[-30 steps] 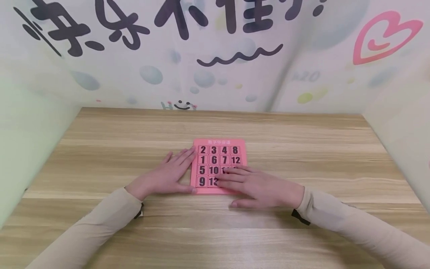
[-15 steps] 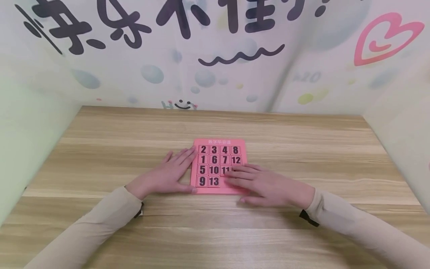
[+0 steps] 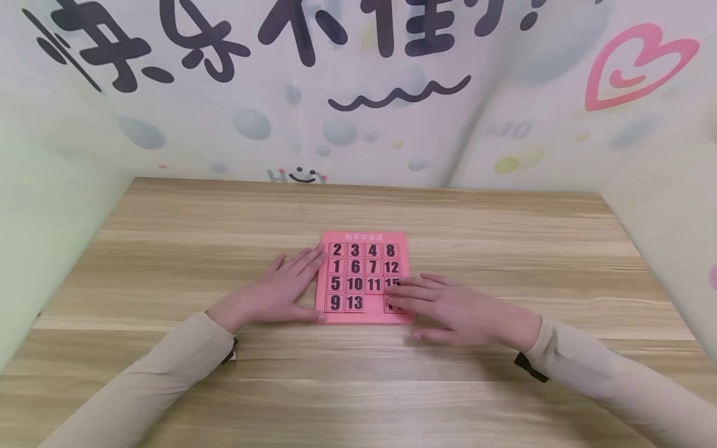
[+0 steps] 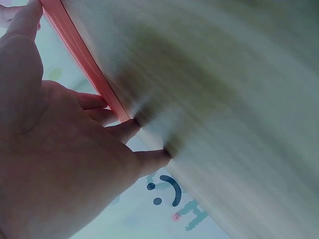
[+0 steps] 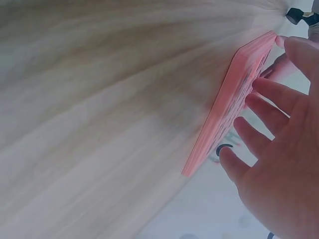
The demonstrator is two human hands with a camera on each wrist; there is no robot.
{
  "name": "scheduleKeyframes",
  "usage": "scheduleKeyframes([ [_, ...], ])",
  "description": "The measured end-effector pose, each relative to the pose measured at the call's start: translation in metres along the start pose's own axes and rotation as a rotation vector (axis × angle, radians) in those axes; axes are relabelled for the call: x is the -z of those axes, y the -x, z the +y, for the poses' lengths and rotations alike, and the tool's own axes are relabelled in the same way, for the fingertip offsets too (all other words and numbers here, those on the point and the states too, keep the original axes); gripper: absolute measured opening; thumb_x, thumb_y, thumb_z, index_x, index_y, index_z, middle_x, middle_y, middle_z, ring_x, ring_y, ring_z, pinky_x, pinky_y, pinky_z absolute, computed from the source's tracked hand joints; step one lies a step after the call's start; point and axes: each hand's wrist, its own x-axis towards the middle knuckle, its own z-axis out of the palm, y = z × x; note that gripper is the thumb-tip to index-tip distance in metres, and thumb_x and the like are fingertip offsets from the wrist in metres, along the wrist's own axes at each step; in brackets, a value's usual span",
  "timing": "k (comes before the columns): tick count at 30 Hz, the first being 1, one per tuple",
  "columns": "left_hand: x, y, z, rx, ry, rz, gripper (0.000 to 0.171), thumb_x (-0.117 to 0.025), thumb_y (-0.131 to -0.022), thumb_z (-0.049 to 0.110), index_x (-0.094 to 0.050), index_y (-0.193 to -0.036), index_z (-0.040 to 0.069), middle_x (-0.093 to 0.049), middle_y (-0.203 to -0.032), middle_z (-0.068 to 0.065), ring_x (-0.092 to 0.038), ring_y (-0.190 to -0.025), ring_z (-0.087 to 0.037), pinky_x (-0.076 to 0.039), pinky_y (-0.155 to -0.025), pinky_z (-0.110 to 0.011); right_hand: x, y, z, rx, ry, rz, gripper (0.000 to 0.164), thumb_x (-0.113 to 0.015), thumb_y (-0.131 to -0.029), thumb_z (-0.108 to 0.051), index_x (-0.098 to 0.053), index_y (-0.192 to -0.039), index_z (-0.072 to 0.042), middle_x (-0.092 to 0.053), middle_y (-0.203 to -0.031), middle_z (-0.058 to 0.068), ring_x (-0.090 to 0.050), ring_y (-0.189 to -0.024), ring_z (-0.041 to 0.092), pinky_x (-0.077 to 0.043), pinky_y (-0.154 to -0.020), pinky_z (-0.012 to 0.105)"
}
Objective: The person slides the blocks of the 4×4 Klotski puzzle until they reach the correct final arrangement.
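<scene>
Fingers (image 3: 307, 264) of the left hand (image 3: 260, 297) lie straight along the left edge of the pink number board (image 3: 364, 318), touching it, with the thumb (image 3: 310, 314) at its near left corner; nothing is clasped. The board rests flat on the counter (image 3: 358, 386), between both hands. One vacant cell (image 3: 374, 303) shows in the nearest row, between tile 13 (image 3: 354, 303) and a partly covered tile (image 3: 395, 309) whose number cannot be read.

Risk, as judged: a sideways push stronger than the left hand's bracing could slide or turn the whole board. Fingertips overlapping two tiles could drag the wrong one, and uneven pressure could jam a tile against its neighbour.

The right hand (image 3: 456, 314) is likewise unclenched, fingers extended and slightly parted. They overlie tile 15 (image 3: 393, 282) and the covered tile below it, grasping neither; actual pressure could not be confirmed.
</scene>
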Motion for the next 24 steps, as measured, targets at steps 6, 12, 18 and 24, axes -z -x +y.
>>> scheduleKeyframes([
  [6, 0.000, 0.001, -0.001, -0.003, 0.003, -0.001, 0.108, -0.063, -0.083, 0.062, -0.012, -0.153, -0.001, -0.003, -0.160, -0.015, -0.007, -0.144, -0.037, -0.003, -0.111, -0.062, 0.004, 0.004, 0.001, 0.011, 0.018, -0.021, 0.059, -0.053, -0.098, -0.037, -0.042, -0.145, -0.002, -0.041, -0.149, 0.010, -0.033, -0.138, 0.031, -0.025, -0.111, 0.053],
  [12, 0.000, 0.001, 0.000, -0.005, 0.002, 0.002, 0.108, -0.063, -0.083, 0.062, -0.012, -0.153, -0.001, -0.004, -0.160, -0.015, -0.006, -0.145, -0.037, -0.003, -0.111, -0.062, 0.008, 0.012, 0.000, 0.004, 0.040, -0.024, 0.057, -0.055, -0.097, -0.037, -0.046, -0.142, -0.003, -0.042, -0.148, 0.011, -0.036, -0.136, 0.033, -0.027, -0.110, 0.053],
  [18, -0.001, 0.001, -0.001, -0.002, -0.002, 0.002, 0.108, -0.062, -0.083, 0.063, -0.010, -0.154, 0.000, -0.002, -0.161, -0.013, -0.005, -0.145, -0.035, -0.003, -0.112, -0.060, 0.006, 0.017, -0.002, -0.006, 0.052, -0.018, 0.055, -0.055, -0.097, -0.038, -0.050, -0.139, -0.003, -0.047, -0.144, 0.011, -0.040, -0.133, 0.033, -0.029, -0.109, 0.053],
  [24, -0.001, 0.000, 0.000, -0.002, 0.002, 0.004, 0.108, -0.063, -0.083, 0.062, -0.011, -0.154, 0.000, -0.002, -0.161, -0.013, -0.006, -0.145, -0.035, -0.003, -0.112, -0.061, 0.004, 0.017, -0.002, -0.025, 0.030, -0.009, 0.055, -0.054, -0.098, -0.038, -0.049, -0.139, -0.002, -0.048, -0.143, 0.010, -0.040, -0.133, 0.033, -0.030, -0.109, 0.052],
])
